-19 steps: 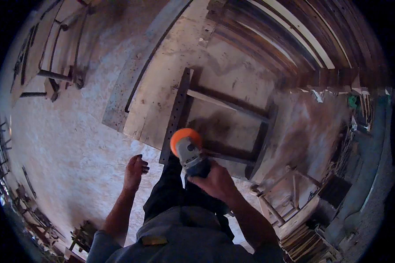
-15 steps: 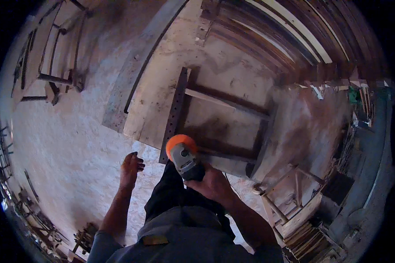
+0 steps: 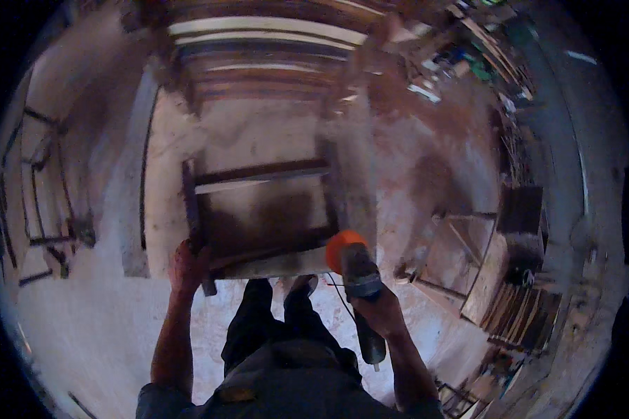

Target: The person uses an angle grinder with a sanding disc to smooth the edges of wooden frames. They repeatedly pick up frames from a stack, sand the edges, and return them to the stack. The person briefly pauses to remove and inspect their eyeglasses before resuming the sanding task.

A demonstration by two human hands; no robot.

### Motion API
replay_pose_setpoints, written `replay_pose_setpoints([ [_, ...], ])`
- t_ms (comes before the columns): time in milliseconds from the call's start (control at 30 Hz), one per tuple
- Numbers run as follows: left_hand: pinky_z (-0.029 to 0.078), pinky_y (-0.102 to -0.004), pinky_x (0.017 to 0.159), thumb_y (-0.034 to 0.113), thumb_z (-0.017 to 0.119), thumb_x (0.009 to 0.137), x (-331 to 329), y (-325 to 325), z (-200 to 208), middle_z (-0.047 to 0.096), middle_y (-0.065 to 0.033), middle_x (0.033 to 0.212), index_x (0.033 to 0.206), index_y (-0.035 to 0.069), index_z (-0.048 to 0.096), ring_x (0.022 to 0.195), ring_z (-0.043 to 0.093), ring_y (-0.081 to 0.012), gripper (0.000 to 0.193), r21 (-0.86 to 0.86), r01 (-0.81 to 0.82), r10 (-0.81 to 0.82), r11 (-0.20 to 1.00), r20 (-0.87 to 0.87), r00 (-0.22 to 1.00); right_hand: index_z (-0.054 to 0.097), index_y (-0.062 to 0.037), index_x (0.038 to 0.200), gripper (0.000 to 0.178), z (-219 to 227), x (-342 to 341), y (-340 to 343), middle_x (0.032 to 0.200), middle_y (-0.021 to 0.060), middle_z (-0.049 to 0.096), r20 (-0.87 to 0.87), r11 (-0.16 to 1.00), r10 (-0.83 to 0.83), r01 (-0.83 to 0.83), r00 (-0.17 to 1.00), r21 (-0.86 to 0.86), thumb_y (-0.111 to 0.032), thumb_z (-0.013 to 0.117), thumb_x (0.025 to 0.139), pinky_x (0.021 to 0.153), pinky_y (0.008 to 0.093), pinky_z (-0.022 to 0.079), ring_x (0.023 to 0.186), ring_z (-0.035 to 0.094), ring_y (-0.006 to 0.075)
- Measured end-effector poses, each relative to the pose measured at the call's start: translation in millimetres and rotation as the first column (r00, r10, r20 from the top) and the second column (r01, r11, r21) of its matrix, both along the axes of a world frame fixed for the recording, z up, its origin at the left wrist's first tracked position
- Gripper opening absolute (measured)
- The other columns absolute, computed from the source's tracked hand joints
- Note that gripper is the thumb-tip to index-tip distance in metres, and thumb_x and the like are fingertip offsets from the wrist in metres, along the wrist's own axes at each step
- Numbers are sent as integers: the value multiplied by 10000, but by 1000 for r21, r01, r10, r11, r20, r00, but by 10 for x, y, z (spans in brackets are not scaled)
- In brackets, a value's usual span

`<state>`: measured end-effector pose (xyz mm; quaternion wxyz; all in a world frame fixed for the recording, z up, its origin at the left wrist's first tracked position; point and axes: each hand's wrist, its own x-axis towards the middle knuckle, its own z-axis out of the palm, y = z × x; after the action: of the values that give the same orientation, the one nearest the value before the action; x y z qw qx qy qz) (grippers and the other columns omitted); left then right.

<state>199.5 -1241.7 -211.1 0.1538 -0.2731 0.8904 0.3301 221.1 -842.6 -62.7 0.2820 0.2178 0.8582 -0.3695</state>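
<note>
A dark metal frame (image 3: 258, 171) of angle bars lies flat on a pale board (image 3: 168, 153) on the floor in front of my feet. My left hand (image 3: 187, 264) grips the near left corner of the frame. In my right hand (image 3: 379, 313) is an angle grinder (image 3: 360, 279) with an orange guard, held just off the frame's near right corner, its handle pointing back toward me. A thin cord runs down from the grinder.
Long pale and dark bars (image 3: 265, 28) are stacked beyond the board. More welded frames (image 3: 42, 209) lie on the floor at the left. At the right stand a small frame (image 3: 461, 244), boxes and cluttered scrap (image 3: 517, 307) along a wall.
The view has swung, so the frame now lies square ahead. My left hand went from hanging free to gripping the frame's corner. The grinder moved from the frame's left side to its right corner.
</note>
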Motion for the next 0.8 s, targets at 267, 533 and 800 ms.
replay_pose_setpoints([
  [267,465,-463,904,411,721,777,-317,255,13,610,-235,1194,1229,-9,526,1114,582,-377,647,-138,141,-146,980,-33,989,652,-18,1040,380,11,1238,1125,912,58,685,-81,841,-533,518,842,-154,-303,735,802,729,320,502,807,618,142],
  [533,443,-333,504,427,538,926,187,-59,-479,534,-24,644,872,78,607,524,502,-175,360,657,-312,392,686,27,920,654,19,1033,503,-306,2335,2042,899,106,685,-20,610,-787,772,617,-178,-398,741,767,757,343,508,814,632,171],
  [800,462,-374,472,555,524,901,-3,-41,-1057,591,-84,672,1095,49,614,508,532,-212,549,654,-145,192,742,0,981,676,36,987,605,-510,3055,2826,859,148,684,-1,537,-843,840,538,-83,-507,703,720,738,361,506,795,648,210],
])
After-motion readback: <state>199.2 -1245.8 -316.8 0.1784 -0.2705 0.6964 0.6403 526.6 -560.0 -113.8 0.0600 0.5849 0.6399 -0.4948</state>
